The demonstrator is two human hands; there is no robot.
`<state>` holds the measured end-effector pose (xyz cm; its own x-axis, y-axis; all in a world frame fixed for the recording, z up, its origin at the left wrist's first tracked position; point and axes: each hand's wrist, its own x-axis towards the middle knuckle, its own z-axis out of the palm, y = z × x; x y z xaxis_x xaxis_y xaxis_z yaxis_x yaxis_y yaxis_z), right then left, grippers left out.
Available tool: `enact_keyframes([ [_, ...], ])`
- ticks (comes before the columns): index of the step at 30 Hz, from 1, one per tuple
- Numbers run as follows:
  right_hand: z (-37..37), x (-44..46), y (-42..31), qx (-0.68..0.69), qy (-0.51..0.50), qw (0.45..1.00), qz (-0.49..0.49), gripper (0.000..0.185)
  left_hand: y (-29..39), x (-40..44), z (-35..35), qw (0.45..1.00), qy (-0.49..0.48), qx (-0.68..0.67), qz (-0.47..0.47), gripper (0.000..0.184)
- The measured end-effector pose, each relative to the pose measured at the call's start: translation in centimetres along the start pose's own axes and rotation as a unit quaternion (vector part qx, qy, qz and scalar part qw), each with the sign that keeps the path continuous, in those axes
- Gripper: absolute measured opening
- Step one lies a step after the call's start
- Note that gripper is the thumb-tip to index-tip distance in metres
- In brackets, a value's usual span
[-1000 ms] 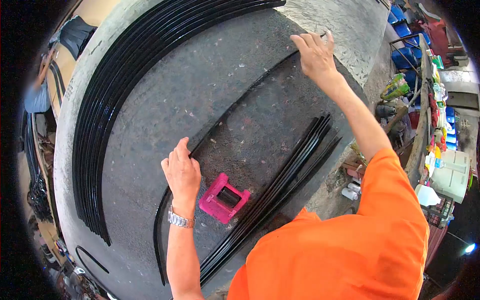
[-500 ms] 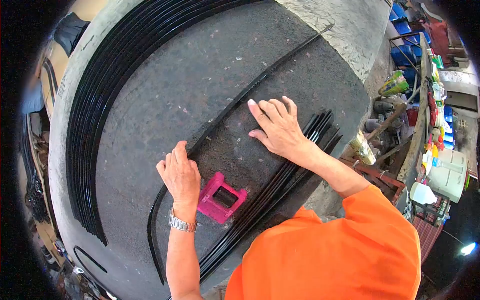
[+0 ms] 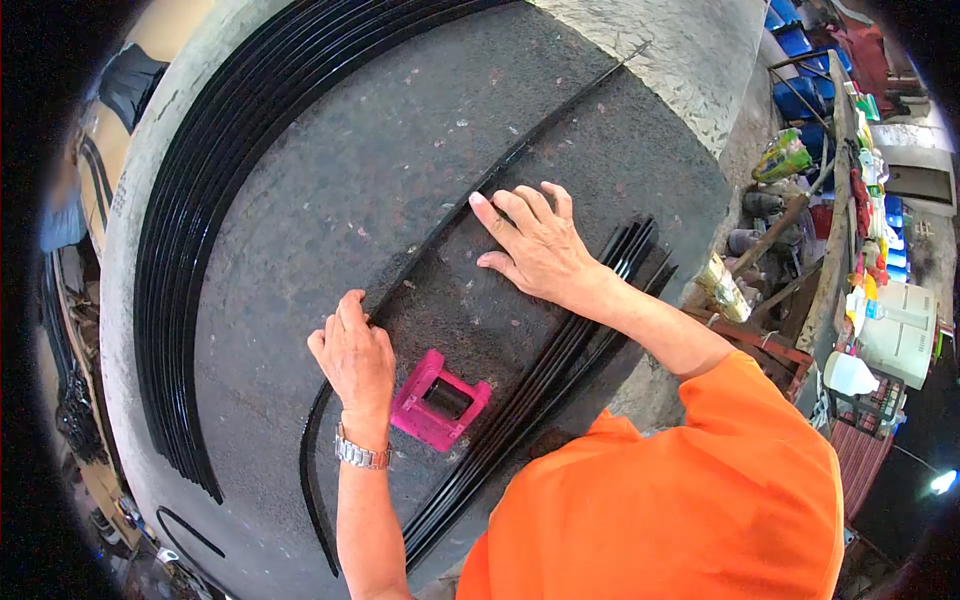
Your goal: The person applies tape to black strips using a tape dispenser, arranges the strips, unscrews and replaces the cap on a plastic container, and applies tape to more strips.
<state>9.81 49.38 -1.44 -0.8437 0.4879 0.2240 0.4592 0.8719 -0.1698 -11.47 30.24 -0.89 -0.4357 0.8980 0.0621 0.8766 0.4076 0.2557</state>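
Note:
A long, thin black strip (image 3: 430,240) lies across the dark tabletop, bending downward at its lower left end. My left hand (image 3: 355,355), with a metal watch on the wrist, has its fingers closed around the strip near that bend. Farther up, my right hand (image 3: 535,245) is open, fingers spread, the index fingertip at the strip's edge; whether it presses on it I cannot tell. Between my hands and my body sits a pink frame-shaped holder (image 3: 440,400) with a dark piece inside. Beside it lies a bundle of straight black strips (image 3: 530,400).
Many curved black strips (image 3: 165,290) lie side by side along the table's left edge. A short bent black piece (image 3: 190,530) rests at lower left. Right of the table (image 3: 650,130) are a wooden rail (image 3: 825,290), blue containers (image 3: 797,95) and a white jug (image 3: 850,374).
My right hand has moved slightly left, bringing its index fingertip to the strip. My left hand keeps its place on the strip. The whole view has shifted a little.

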Motion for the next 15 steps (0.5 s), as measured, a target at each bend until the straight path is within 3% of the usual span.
enact_keyframes([
  [10,0.1,-0.6,1.7,-0.036,0.023,0.999,0.032,0.081,0.5,0.3,-0.5,0.999,-0.02,-0.02,-0.031,0.045],
  [13,-0.8,-0.7,1.2,-0.04,-0.001,0.998,0.047,0.077,0.0,0.3,0.4,1.0,0.015,-0.023,-0.013,0.044],
  [15,-1.8,-0.6,0.6,-0.056,-0.055,0.996,0.042,0.07,0.7,0.7,0.2,0.999,0.008,-0.004,-0.051,0.031],
])
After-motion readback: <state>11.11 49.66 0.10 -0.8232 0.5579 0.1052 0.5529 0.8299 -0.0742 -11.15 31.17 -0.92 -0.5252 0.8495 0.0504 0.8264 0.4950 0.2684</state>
